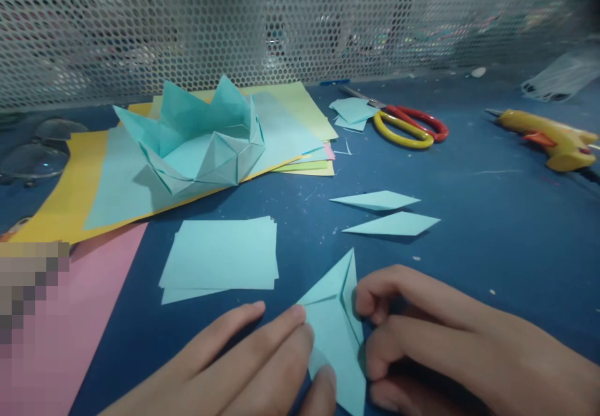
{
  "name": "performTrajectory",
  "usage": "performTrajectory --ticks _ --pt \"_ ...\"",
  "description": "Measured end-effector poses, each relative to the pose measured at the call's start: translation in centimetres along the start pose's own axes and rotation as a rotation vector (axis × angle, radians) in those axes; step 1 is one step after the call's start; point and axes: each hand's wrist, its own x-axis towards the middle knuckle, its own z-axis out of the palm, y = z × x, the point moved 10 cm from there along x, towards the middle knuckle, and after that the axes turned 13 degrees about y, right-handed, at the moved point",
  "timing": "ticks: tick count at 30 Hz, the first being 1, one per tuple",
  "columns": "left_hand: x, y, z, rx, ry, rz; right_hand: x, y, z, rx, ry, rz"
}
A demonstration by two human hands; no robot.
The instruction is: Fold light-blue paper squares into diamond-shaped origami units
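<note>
A light blue paper piece (pixel 334 328), partly folded into a kite shape, lies on the dark blue table at the near edge. My left hand (pixel 253 366) presses its left side flat with the fingertips. My right hand (pixel 450 341) pinches and folds its right flap. Two finished folded kite pieces (pixel 375 200) (pixel 394 223) lie just beyond. A stack of light blue squares (pixel 222 257) sits to the left. A teal folded paper crown-like box (pixel 206 141) stands on coloured sheets behind.
Red and yellow scissors (pixel 407 125) and a yellow glue gun (pixel 553 141) lie at the back right. Coloured paper sheets (pixel 75 178) spread at left, with a pink sheet (pixel 70 328) near. A perforated metal screen (pixel 281 22) closes the back.
</note>
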Motion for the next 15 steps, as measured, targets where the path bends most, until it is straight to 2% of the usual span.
performTrajectory --ticks 8,12,15 --pt "-0.10 0.14 0.00 -0.050 0.000 0.004 0.87 -1.04 -0.22 -0.054 0.007 -0.124" --pt "-0.41 0.30 0.12 -0.048 -0.025 0.024 0.86 -0.82 0.17 -0.085 -0.027 -0.114" --pt "-0.91 0.71 0.40 -0.019 -0.084 0.076 0.92 -0.84 0.22 -0.104 -0.006 -0.097"
